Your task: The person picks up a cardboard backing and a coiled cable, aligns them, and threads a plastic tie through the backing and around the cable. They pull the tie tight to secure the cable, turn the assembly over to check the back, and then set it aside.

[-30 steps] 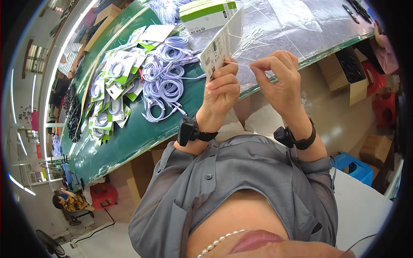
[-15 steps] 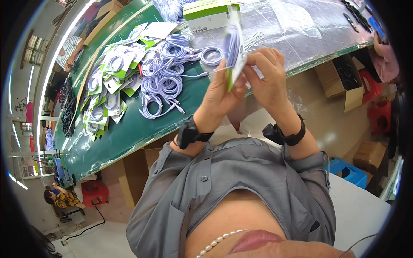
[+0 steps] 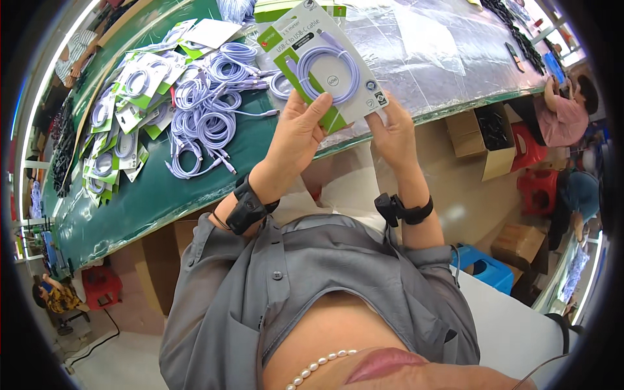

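Between my two hands is a cable card (image 3: 364, 81), white and green, its front facing up, with a coiled lilac USB cable (image 3: 357, 77) fixed on it. My left hand (image 3: 294, 134) grips the card's lower left, thumb pressed on the front near the coil. At the lower right corner, my right hand (image 3: 394, 133) pinches the card's edge. Left of the card lies a pile of loose lilac cable coils (image 3: 214, 127) on the green table. Beyond these, several carded cables (image 3: 138, 82) are heaped up. Another loose coil is partly hidden behind the held card.
A green and white box (image 3: 264, 10) stands behind the card. Clear plastic sheeting (image 3: 455, 78) covers the table (image 3: 130, 221) on the right. An open carton (image 3: 465, 133), red stools (image 3: 537, 192) and a blue stool (image 3: 487, 270) are on the floor at right. Other people sit or stand around.
The card has turned from edge-on to face up, showing its coil. My right hand has moved from beside the card's side to its lower right corner. The whole view has shifted.
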The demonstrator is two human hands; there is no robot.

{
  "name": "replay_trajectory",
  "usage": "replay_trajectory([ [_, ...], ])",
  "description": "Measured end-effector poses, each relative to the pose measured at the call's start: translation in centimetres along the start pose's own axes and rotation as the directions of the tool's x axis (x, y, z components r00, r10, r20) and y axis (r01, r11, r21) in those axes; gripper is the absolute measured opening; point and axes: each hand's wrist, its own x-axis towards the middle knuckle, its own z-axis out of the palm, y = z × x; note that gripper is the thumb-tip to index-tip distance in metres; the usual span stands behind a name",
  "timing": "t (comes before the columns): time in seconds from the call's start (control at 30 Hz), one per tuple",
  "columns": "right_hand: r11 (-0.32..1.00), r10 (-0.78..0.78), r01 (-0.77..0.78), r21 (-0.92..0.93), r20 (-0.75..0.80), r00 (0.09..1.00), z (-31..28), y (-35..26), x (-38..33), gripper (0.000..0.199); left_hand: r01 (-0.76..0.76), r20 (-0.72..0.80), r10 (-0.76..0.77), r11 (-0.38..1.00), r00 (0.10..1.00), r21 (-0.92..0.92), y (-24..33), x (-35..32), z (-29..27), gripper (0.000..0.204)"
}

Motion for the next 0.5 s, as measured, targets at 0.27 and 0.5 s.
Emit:
replay_trajectory([
  [0.27,0.626,-0.528,0.546,-0.557,0.212,0.822,0.1,-0.4,0.3,0.020,-0.164,-0.054,0.172,0.978,0.984,0.128,-1.0,0.8,-0.1,0.032],
  [0.5,0.749,-0.567,0.547,-0.375,0.065,0.821,1.1,0.5,1.8,0.018,-0.290,-0.054,0.304,0.940,0.951,0.179,-1.1,0.9,0.4,0.028],
])
